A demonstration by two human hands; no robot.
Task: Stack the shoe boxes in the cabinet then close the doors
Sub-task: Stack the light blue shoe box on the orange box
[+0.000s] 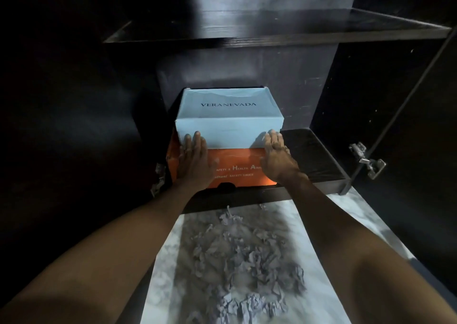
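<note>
Two shoe boxes sit stacked at the left of the dark wooden cabinet's lower shelf [311, 150]: one pale blue cardboard box [228, 118] on one orange cardboard box [235, 167]. The left hand [194, 160] and right hand [277, 156] press flat, fingers straight, against their fronts, grasping nothing. Two metal door hinges [367, 160] show.

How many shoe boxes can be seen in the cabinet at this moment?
2. The orange box sits on the cabinet's bottom shelf, at its left side. The light blue box is stacked on top of it. Others could be hidden in the dark areas.
</note>
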